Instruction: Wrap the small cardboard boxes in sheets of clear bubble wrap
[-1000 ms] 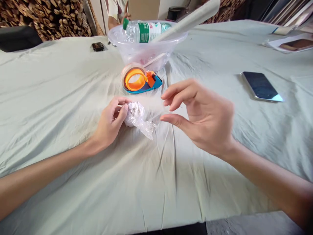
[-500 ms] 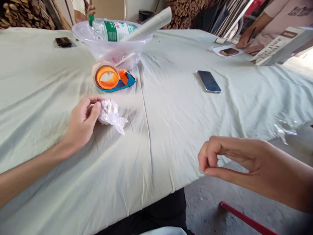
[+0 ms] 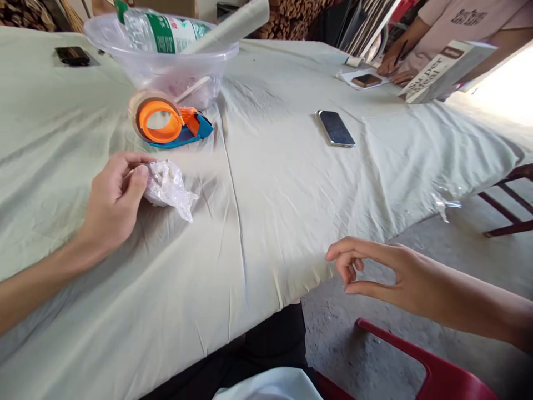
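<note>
"Plastic bundle (image 3: 169, 186), crumpled and clear: where does it sit?"

"On the cloth-covered counter (image 3: 283, 183), left of the middle, with the left hand (image 3: 110, 197) at its left side. That grip is narrow, thumb and fingers closed on the bundle; a loose end of it points toward the near right."

"And the right hand (image 3: 395, 272)?"

"Well apart from it, by the counter's near edge. Its grip is loosely curled, the thumb parted from the index finger. I can't tell whether anything clings to the thumb tip."

"What stands around the bundle?"

"Just beyond it, an orange-and-blue tape dispenser (image 3: 204, 128); behind that, a translucent basin (image 3: 200, 64) with a green-capped water bottle (image 3: 164, 33) and a white roll (image 3: 237, 25). A smartphone (image 3: 335, 128) lies off to the right."
</note>
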### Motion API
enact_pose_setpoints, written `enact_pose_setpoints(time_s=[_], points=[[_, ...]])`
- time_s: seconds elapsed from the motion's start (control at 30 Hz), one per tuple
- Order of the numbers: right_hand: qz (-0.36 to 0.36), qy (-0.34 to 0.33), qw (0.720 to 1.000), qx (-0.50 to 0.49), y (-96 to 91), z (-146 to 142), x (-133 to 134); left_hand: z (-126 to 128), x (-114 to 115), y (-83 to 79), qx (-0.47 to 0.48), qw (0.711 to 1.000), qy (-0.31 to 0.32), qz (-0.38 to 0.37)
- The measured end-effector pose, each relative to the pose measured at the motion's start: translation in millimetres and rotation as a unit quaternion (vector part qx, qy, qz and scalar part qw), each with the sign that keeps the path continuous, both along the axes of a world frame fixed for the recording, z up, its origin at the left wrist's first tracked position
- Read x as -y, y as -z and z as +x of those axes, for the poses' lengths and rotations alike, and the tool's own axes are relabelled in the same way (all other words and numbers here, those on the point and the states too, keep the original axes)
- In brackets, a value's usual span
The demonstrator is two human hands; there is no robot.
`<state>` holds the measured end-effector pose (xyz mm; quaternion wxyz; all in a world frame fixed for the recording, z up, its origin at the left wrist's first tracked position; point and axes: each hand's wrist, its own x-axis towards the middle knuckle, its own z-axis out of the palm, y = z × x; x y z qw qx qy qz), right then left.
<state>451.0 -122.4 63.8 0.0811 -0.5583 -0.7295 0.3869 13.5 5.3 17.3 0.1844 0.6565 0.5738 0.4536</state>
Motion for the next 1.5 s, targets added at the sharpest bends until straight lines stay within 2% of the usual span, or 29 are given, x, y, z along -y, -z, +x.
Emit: enact_pose_setpoints(time_s=[0.17,0.27,0.43,0.53,0.63,0.83,1.0,1.37,1.5], points=[[-0.022,-0.063,0.997,-0.035,-1.0,7.6,-5.1,-2.0,-0.3,0.9,-0.007,1.000,-0.007,0.003],[0.005,-0.054,0.997,-0.047,-1.9,11.4,-4.8,-2.4,0.3,1.3,-0.014,1.000,-0.011,0.006],[0.159,-0.037,0.987,0.001,2.1,9.0,7.6,-0.8,0.3,1.8,-0.020,1.000,-0.017,0.011],[0.263,-0.058,0.963,-0.027,4.3,-2.8,18.9,0.2,0.3,1.5,-0.025,0.999,-0.018,0.013],[0.316,-0.075,0.944,-0.056,4.8,-19.0,29.7,0.4,1.0,0.6,-0.032,0.999,-0.022,0.015],[0.313,-0.063,0.941,-0.114,5.1,-36.4,34.2,-0.4,2.2,0.0,-0.040,0.999,-0.021,0.005],[0.358,-0.064,0.923,-0.129,3.8,-40.9,24.9,-2.1,1.3,2.0,-0.038,0.999,-0.012,0.001],[0.324,-0.023,0.938,-0.117,8.6,-49.9,25.8,-1.2,0.6,2.1,-0.024,1.000,0.003,-0.004],[0.318,-0.034,0.940,-0.121,5.4,-49.7,23.1,-0.6,2.7,0.6,-0.015,1.000,0.006,-0.006]])
